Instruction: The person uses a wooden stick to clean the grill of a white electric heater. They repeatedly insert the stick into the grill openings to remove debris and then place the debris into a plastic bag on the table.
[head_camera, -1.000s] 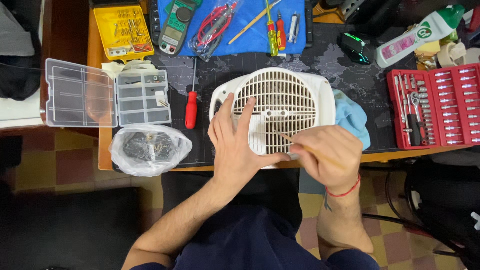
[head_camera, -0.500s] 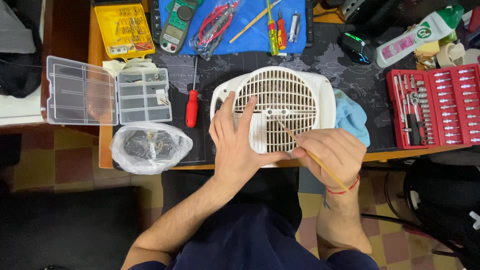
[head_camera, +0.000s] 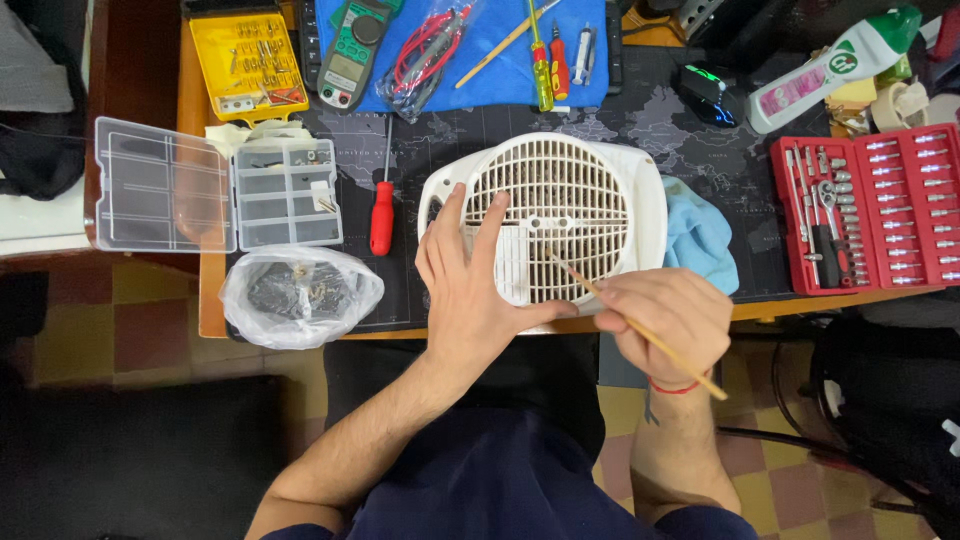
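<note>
- Two hands work on one white fan heater, which lies grille-up on the surface right at its near edge, partly over the person's lap. The left hand is spread flat on the grille, fingers extended, pressing the housing down; the right hand is clenched around a thin wooden stick whose tip pokes into the grille slats just beyond the left thumb.
- The stick looks slender; levering it sideways between the slats could likely snap it and leave a splinter inside the housing.
- Pushing too hard may bend or crack a plastic slat, since these look thin.
- The heater sits close to the edge, so if the left hand lifts while the right is still prying, the housing could slide off toward the lap.
- The tip is near the left thumb; a slip could jab it.
- Dust dislodged from the grille may fall on the blue cloth just beyond the right hand.
- The red screwdriver, left of the left hand, could roll if nudged.
</note>
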